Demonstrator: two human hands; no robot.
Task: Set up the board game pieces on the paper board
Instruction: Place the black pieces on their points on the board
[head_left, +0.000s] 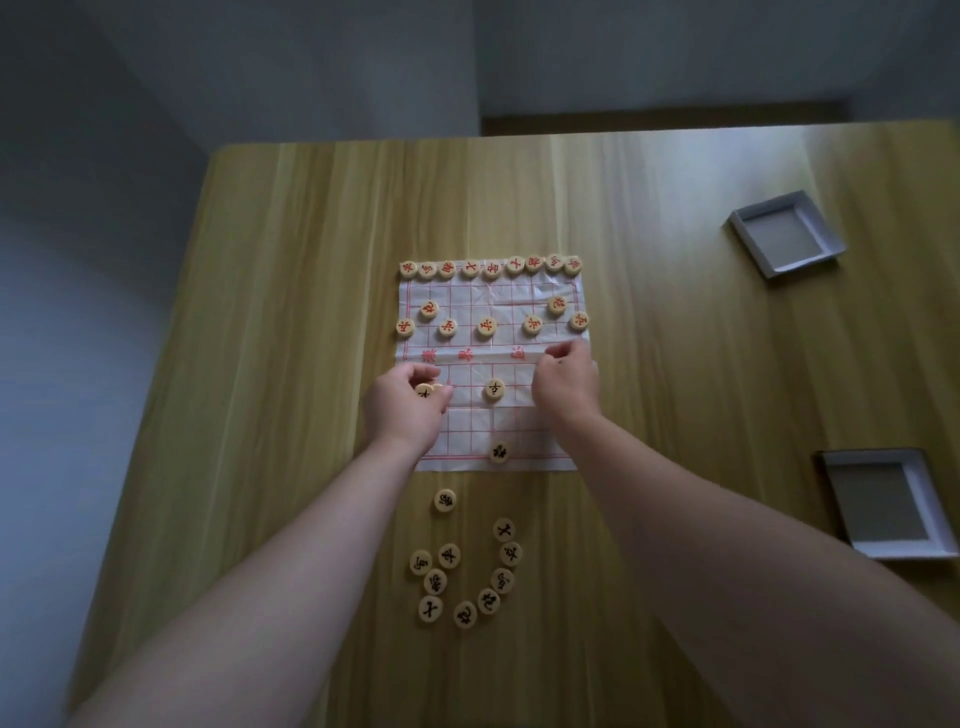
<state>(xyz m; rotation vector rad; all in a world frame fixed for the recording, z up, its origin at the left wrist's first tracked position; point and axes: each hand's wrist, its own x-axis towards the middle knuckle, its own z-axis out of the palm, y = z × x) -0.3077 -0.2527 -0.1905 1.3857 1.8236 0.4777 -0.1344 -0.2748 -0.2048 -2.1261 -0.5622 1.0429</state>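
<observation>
A wide wooden table (322, 322) is filling most of the view, and grey walls are standing behind its far edge. The paper board (491, 306) is lying flat near the middle of the table, well apart from every edge, with much bare wood around it. Red pieces (491, 269) are sitting in a row along the far edge of the board, and more red ones are standing in the rows below. The left hand (402, 405) is hovering over the near left part of the board, its fingers pinching black pieces (425, 391). The right hand (566, 382) is reaching over the right side of the board with fingers curled together; I cannot tell if it is gripping anything. Two black pieces are already standing on the near half. Loose black pieces (465, 571) are waiting on the wood just below the board. Two white box trays (787, 234) are lying open near the right edge.
</observation>
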